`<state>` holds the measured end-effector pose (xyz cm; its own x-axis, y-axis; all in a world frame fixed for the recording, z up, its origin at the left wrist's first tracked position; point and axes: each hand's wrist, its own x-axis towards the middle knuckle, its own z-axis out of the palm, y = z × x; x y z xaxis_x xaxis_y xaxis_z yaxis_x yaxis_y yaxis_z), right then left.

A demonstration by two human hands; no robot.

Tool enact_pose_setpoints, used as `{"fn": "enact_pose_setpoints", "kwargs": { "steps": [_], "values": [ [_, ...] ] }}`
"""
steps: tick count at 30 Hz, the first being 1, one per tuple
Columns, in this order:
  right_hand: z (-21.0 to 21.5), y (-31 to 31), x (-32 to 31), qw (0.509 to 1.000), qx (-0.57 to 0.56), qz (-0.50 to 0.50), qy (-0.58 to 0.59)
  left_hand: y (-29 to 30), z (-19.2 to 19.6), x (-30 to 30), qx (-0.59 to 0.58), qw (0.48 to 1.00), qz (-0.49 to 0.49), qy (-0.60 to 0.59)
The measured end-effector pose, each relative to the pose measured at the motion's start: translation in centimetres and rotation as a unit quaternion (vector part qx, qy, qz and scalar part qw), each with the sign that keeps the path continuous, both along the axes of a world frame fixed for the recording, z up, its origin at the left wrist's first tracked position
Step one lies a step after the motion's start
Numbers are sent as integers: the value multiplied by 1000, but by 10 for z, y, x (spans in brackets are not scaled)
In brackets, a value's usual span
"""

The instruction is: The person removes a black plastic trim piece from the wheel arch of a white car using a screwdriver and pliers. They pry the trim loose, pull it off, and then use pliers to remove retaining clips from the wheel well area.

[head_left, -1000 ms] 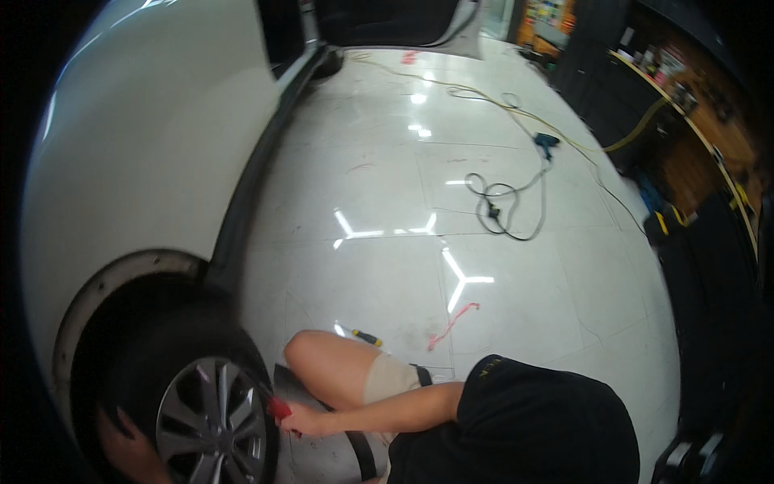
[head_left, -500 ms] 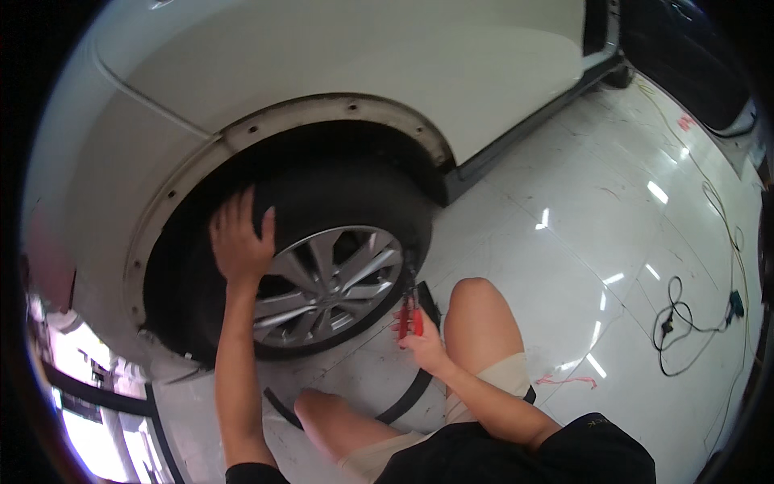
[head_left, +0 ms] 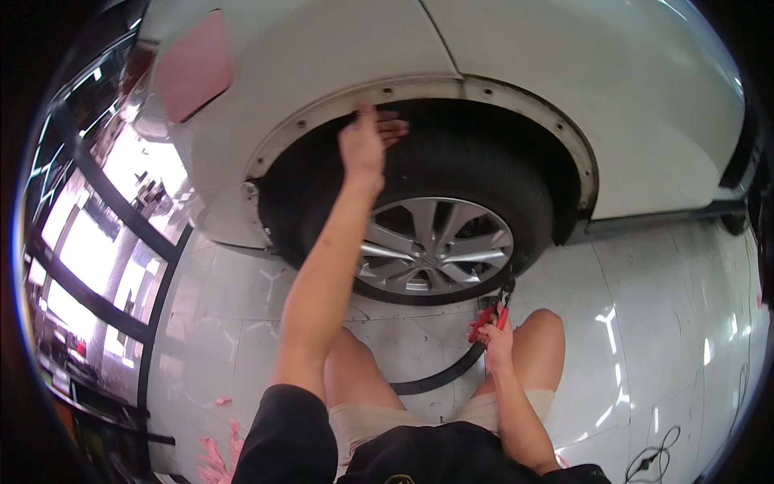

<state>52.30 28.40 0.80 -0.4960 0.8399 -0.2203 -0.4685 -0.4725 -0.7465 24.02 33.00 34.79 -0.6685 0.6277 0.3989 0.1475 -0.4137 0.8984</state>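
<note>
My left hand (head_left: 364, 152) is raised at the top of the wheel arch (head_left: 278, 145), its fingers stretched out and slightly blurred. It holds nothing; whether it touches the arch edge I cannot tell. Bare metal with several small holes runs along the arch. Below it stands the black tire (head_left: 451, 161) with its silver alloy wheel (head_left: 427, 258). Low beside the tire, my right hand (head_left: 498, 343) is closed round a pair of pliers (head_left: 501, 310) with red handles. Their dark jaws point up toward the tire. A curved black trim strip (head_left: 439, 379) lies between my legs, partly hidden.
White car bodywork (head_left: 645, 121) fills the far side, with a pink patch (head_left: 196, 64) at upper left. Glossy tiles (head_left: 629, 298) cover the floor. A black cable (head_left: 649, 464) lies coiled at lower right, pink scraps (head_left: 222, 460) at lower left, near glass doors (head_left: 97, 266).
My view has swung left, so the wheel sits farther right. My left hand has moved from the tire's side up to the arch's top edge. The pliers stay in my right hand.
</note>
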Motion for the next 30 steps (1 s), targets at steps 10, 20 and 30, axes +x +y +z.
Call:
{"fn": "enact_pose_setpoints", "kwargs": {
  "steps": [10,20,30],
  "values": [
    [-3,6,-2,1000,-1,8,3,-37,-12,-66,-42,997,47,-46],
    [-22,30,8,999,18,-24,-42,-40,-23,-88,-113,993,14,29],
    [60,125,46,981,10,-3,195,-38,-21,-91,-157,984,57,60]
  ]
}}
